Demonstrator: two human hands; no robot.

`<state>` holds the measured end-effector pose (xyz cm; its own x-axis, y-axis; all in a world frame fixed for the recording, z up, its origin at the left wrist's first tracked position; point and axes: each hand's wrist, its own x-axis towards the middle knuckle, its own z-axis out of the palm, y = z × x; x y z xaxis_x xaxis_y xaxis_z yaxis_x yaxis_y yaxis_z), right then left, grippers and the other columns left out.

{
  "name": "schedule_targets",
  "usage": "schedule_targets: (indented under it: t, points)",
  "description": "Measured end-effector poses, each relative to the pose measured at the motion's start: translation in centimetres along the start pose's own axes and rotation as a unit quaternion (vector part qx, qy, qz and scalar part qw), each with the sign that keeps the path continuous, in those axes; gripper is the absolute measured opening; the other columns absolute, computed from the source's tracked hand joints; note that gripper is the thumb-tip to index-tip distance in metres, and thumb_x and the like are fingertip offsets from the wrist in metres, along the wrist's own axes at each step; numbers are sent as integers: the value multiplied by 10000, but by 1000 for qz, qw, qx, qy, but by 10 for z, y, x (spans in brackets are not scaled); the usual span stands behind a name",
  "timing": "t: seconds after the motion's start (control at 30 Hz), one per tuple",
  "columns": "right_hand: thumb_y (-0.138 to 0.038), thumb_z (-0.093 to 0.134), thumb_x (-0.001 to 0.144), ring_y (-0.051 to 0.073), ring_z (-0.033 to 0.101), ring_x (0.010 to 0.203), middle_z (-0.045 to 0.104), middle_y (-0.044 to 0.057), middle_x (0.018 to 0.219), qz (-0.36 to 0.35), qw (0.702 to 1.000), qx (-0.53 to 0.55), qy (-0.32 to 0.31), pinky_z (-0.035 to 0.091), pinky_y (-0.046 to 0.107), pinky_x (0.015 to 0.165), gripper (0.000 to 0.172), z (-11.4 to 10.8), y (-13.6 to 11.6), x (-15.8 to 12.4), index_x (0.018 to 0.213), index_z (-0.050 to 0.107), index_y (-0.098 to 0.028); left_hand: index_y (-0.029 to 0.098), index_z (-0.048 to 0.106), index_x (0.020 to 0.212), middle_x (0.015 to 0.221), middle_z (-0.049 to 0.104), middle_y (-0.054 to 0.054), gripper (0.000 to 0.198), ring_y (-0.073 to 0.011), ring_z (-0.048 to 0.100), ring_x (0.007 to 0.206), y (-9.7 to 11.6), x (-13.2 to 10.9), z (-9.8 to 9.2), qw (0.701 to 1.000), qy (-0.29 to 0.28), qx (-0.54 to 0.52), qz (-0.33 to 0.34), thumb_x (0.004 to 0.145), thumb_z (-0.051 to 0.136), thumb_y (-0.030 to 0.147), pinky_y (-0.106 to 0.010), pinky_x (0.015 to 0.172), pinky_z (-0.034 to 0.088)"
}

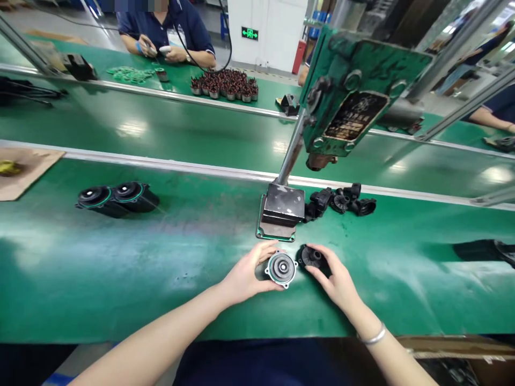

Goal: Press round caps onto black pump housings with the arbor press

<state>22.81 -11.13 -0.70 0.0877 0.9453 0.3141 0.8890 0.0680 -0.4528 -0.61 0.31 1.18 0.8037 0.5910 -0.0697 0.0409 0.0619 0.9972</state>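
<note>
My left hand is wrapped round a pump motor body, whose round end faces up. It has a silvery flange with screw ears, a green sealing ring and a dark stepped centre with a pale shaft tip. Close beside it, my right hand grips a black plastic pump cover between thumb and fingers. The cover is round with a short spout. A narrow gap separates the two parts. Behind them stands the press's dark metal block on its base plate.
The green press head overhangs the bench. Several black plastic covers lie right of the block. Two black motor bodies are at left, another black cylinder at right. Across the conveyor, a person works near copper-wound parts.
</note>
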Motion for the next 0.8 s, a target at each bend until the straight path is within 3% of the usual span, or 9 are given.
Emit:
schedule_targets:
  t: [0.17,0.33,0.47,0.6,0.8]
  points:
    - [-337,539,852,34,610,1059,607,34,1134,30,999,12,4,541,156,931,258,-19,-15,20,991,624,-138,224,422,1274,1364,546,-112,766,-254,512,1294,-3,1,-3,1000,-9,22,11,635,844,253,-470,1131,393]
    - [-271,612,803,-11,615,1033,617,-25,1118,-5,999,32,-4,527,60,883,225,-45,-65,38,1005,603,-173,224,458,1272,1351,556,-96,700,-248,540,1259,-3,-1,-3,996,-11,84,40,679,817,317,-428,1094,430]
    - [-255,644,778,-9,599,1069,613,-33,1112,-68,997,23,-1,522,80,951,255,-36,-93,42,1018,597,-183,229,452,1287,1325,575,-98,696,-255,564,1219,-3,-1,-2,991,3,127,40,695,800,346,-433,1061,451]
    - [-245,646,778,1,588,1091,607,-19,1119,-85,996,-1,-1,523,101,969,264,-24,-94,43,1025,594,-169,228,436,1293,1324,576,-106,699,-255,569,1209,-5,-2,-3,988,2,139,60,705,792,354,-429,1047,459]
    - [-243,637,785,23,587,1093,602,8,1133,-99,995,-29,-4,536,130,950,259,-25,-97,44,1024,604,-149,237,409,1317,1328,571,-112,708,-266,560,1223,-10,-2,-3,986,-2,147,75,724,776,363,-446,1046,459]
